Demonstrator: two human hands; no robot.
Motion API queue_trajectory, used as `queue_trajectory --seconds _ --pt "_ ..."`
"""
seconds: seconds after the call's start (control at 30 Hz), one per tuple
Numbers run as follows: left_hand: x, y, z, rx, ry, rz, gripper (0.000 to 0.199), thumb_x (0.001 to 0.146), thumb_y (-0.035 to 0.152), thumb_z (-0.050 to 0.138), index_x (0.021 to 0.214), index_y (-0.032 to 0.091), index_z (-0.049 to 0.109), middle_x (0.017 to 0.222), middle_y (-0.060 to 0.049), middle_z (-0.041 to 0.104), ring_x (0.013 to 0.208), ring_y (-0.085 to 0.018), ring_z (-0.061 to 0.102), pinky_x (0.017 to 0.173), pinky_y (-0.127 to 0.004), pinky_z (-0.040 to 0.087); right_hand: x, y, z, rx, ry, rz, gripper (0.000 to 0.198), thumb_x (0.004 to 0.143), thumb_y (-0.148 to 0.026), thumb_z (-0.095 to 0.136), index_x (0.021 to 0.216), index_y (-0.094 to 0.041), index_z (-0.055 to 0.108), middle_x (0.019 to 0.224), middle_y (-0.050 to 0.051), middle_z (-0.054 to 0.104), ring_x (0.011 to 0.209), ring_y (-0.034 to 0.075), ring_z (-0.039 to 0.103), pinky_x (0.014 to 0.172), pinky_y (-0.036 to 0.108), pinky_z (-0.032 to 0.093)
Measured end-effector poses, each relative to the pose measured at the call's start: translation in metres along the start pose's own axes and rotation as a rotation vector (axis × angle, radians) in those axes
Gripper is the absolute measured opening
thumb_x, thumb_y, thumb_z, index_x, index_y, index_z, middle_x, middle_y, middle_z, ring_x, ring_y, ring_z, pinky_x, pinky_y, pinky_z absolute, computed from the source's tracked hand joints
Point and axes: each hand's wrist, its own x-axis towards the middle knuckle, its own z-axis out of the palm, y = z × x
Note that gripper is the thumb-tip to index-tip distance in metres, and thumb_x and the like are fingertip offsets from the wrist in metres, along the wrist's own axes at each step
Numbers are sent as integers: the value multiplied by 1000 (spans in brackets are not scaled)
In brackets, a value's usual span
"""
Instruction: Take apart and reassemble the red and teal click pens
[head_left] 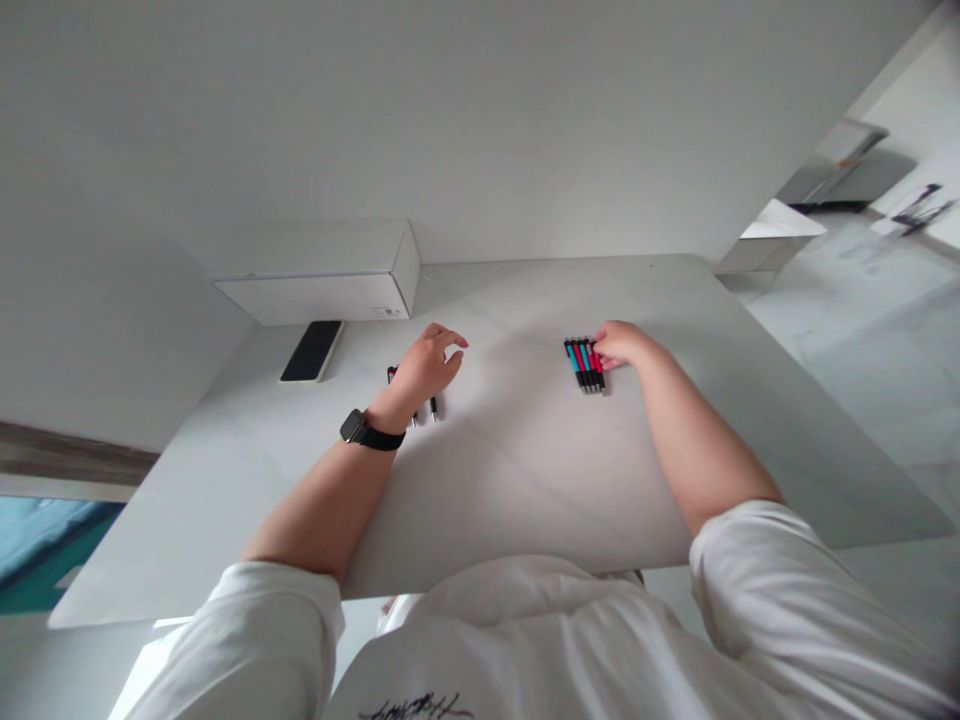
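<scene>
Several pens (583,366) with teal and red barrels and black grips lie side by side in a row on the table. My right hand (619,345) is at the right end of this row, its fingers closed on the outermost red pen (599,371). On the other side, my left hand (431,362) is over a few more pens, with thumb and index finger apart and nothing between them. Beneath it the black tip of one pen (433,408) sticks out; the hand and wrist hide most of the others.
A long white box (322,296) stands against the wall at the back left. In front of it lies a dark-screened phone (313,351). The pale table (517,500) has its near edge at my body, and its right side borders the open floor.
</scene>
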Motion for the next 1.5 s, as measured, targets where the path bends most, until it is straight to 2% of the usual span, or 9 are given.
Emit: queue_trajectory --seconds 0.17,0.47,0.67,0.9,1.07,1.17,1.23,1.37,1.5 --pt "1 -11 -21 142 -42 -39 25 96 30 61 116 24 74 108 -8 67 95 -23 66 89 -35 53 -4 -8 12 -97 34 -36 12 90 -11 73 102 -10 73 76 12 76 61 20 75 63 33 66" --pt "0 -18 -35 290 -227 -124 27 93 43 67 113 25 74 103 -6 73 93 -23 67 81 -33 49 -18 -15 20 -226 176 -153 43 88 -16 74 130 -16 68 77 7 77 63 20 74 63 29 60" --pt "-1 -15 -36 352 -298 -155 28 94 46 63 107 25 77 105 -9 74 93 -25 69 81 -34 51 -14 -14 21 -350 271 -222 36 90 -18 68 125 -19 73 92 10 80 79 22 76 76 30 56" --pt "-7 -13 -39 457 -288 -249 36 92 50 66 102 19 82 123 -23 69 109 -40 69 88 -48 55 -19 -19 21 -453 386 -291 29 94 -24 65 120 -19 75 110 14 79 102 26 74 88 34 53" --pt "-12 -14 -24 479 -308 -247 33 82 51 76 89 19 81 104 -21 71 102 -38 70 85 -45 57 -39 -31 19 -427 464 -399 25 98 -27 61 117 -22 76 116 14 77 106 27 70 92 36 52" --pt "-15 -5 -12 406 -364 -211 23 77 40 81 81 17 79 98 -19 69 94 -35 71 81 -43 57 -53 -42 27 -389 418 -486 22 98 -29 63 115 -23 77 112 12 78 101 26 70 89 34 52" --pt "-18 7 -5 392 -392 -98 18 79 35 79 79 17 79 99 -18 68 91 -33 70 80 -43 56 -63 -50 35 -352 362 -582 21 98 -30 65 115 -25 77 110 9 79 99 24 70 89 33 51" --pt "-23 37 4 271 -371 234 15 88 33 71 83 21 79 108 -13 65 97 -27 67 86 -39 55 -84 -64 59 -245 109 -783 21 100 -35 65 116 -27 77 108 5 80 92 20 71 84 29 50" --pt "-23 56 5 264 -280 297 14 90 33 71 93 22 79 118 -12 63 100 -26 65 85 -39 54 -102 -71 87 -221 -148 -845 21 101 -36 63 114 -29 78 100 2 81 89 18 72 77 27 48"
